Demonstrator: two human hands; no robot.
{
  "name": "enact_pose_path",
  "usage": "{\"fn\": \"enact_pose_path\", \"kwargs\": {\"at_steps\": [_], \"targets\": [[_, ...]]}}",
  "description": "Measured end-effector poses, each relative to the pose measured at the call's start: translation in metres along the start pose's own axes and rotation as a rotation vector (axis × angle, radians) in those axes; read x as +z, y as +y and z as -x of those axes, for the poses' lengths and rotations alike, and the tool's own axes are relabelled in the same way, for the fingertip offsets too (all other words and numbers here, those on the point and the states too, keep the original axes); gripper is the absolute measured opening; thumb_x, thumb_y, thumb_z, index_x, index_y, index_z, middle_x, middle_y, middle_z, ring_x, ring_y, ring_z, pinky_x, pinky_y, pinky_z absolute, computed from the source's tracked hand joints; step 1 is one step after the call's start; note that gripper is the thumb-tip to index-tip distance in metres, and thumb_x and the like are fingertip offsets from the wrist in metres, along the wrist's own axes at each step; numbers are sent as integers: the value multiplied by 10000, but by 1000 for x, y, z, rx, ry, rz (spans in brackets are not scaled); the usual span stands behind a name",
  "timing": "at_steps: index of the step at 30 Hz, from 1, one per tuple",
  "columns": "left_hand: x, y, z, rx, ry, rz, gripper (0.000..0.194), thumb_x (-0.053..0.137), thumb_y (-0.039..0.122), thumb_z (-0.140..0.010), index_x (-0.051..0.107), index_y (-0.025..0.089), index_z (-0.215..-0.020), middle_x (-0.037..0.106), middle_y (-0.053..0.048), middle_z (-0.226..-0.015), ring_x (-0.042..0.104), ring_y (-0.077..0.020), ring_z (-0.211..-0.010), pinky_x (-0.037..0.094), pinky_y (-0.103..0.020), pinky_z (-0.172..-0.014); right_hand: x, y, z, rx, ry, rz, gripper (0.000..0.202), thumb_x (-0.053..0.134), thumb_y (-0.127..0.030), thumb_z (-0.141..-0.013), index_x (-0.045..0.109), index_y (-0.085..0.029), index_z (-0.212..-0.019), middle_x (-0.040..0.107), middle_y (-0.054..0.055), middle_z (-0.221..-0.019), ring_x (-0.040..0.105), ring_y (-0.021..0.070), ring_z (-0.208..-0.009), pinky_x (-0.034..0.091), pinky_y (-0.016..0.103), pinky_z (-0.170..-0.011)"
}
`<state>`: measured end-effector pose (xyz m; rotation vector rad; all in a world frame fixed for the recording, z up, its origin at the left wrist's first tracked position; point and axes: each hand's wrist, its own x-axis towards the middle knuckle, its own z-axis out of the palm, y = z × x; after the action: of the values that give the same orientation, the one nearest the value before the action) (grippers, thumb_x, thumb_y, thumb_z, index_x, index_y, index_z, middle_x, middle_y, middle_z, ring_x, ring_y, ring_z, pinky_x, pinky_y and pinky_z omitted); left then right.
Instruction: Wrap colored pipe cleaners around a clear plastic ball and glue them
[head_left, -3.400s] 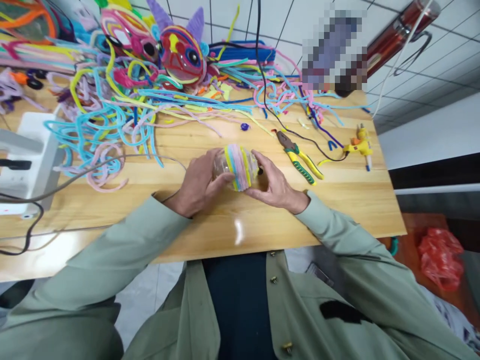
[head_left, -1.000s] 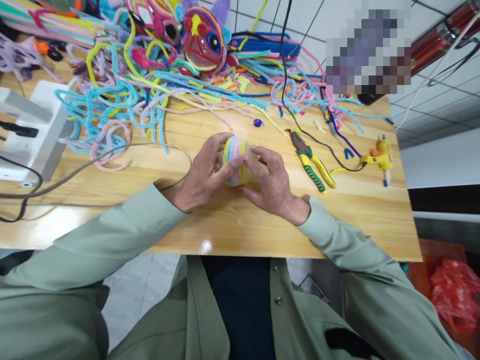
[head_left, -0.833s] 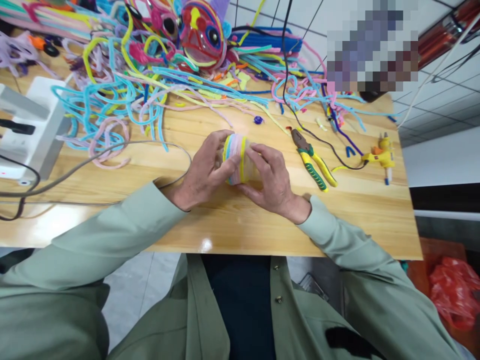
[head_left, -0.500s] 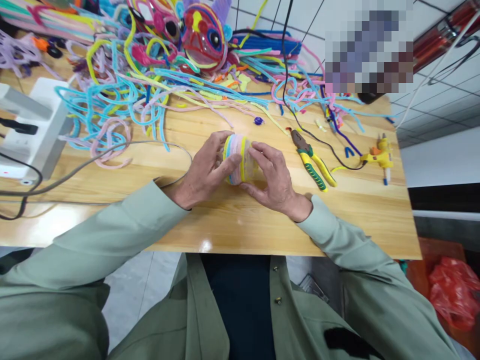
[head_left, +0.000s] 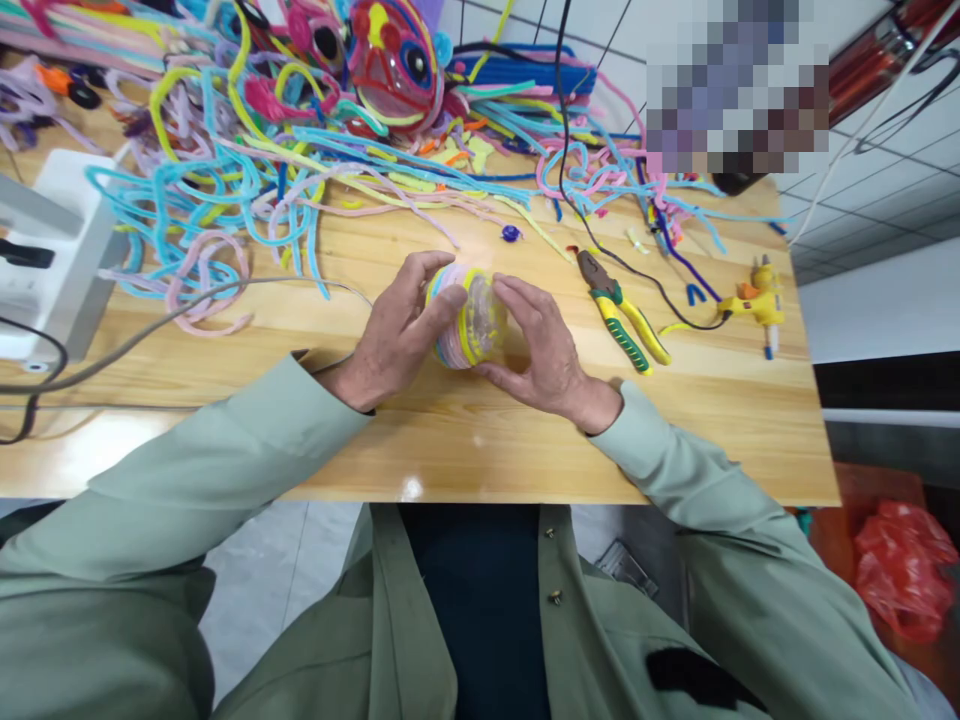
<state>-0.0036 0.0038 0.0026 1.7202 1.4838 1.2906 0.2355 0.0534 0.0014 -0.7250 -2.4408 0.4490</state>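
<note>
Between my two hands is a small round clear piece (head_left: 466,315) wrapped in bands of yellow, pink and blue pipe cleaner. My left hand (head_left: 401,332) is closed around its banded left side, with the thumb across the top. At the clear right end, the curved fingers and thumb of my right hand (head_left: 541,350) touch its rim. Green-and-yellow pliers (head_left: 622,312) lie on the wooden table (head_left: 480,440) to the right of my hands. A small purple ball (head_left: 511,233) sits just beyond them.
Tangled pipe cleaners (head_left: 195,190) and a decorated round figure (head_left: 394,70) cover the back. At the left stands a white power strip (head_left: 67,260) with cables. A yellow glue gun (head_left: 759,305) lies at the right, its black cord (head_left: 637,268) running behind the pliers.
The banded piece has turned so that more of its clear end shows, and it has shifted slightly left with my left hand. The view has also shifted a little.
</note>
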Motion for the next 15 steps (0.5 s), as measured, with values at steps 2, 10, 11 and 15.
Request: {"fn": "enact_pose_path", "kwargs": {"at_steps": [2, 10, 11, 15], "targets": [[-1, 0, 1, 10, -21, 9, 627, 404, 807, -1098, 598, 295, -1403, 727, -72, -1313, 710, -297, -1235, 617, -514, -1065, 3, 3, 1, -67, 29, 10, 851, 631, -690, -1020, 343, -280, -1708, 552, 158, -1695, 546, 379, -1568, 520, 659, -1275], [2, -14, 2, 114, -95, 185, 749, 626, 806, -1009, 493, 323, -1566, 567, -115, -1588, 582, -365, -1478, 507, -559, -1272, 4, 12, 0, 26, 125, -97, 783, 610, -724, -1035, 471, -263, -1652, 646, 161, -1602, 618, 378, -1484, 547, 606, -1247], [3, -16, 3, 123, -99, 189, 804, 688, 801, -975, 472, 325, -1586, 529, -119, -1631, 537, -379, -1528, 475, -565, -1305, 4, 14, 0, 46, 120, -101, 771, 593, -732, -1040, 487, -261, -1641, 649, 161, -1599, 621, 378, -1480, 543, 619, -1246], [7, -26, 2, 120, -99, 219, 948, 840, 760, -882, 438, 304, -1610, 479, -129, -1682, 453, -409, -1596, 430, -570, -1338, 4, 16, 0, 70, 126, -126, 746, 537, -731, -1068, 494, -243, -1630, 647, 177, -1598, 628, 360, -1471, 545, 629, -1234]]}}
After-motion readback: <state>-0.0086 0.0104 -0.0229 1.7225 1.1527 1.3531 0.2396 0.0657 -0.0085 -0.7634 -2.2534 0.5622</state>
